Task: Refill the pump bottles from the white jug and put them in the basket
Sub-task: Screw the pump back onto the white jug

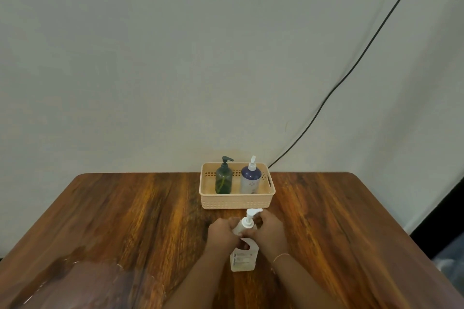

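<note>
Brown wood makes up the counter (125, 221), which stands against a pale wall. Near its far edge sits a tan basket (237, 199). Two pump bottles stand upright in it, side by side: a green bottle (223, 182) on the left and a blue bottle (250, 180) on the right. Closer in, a white bottle (242, 225) is tilted between both hands. The left hand (222, 232) is wrapped around its body. The right hand (270, 229) is closed near its pump top. Just below the hands stands a white jug (244, 258), upright on the counter. A black cable (351, 70) runs down the wall.
</note>
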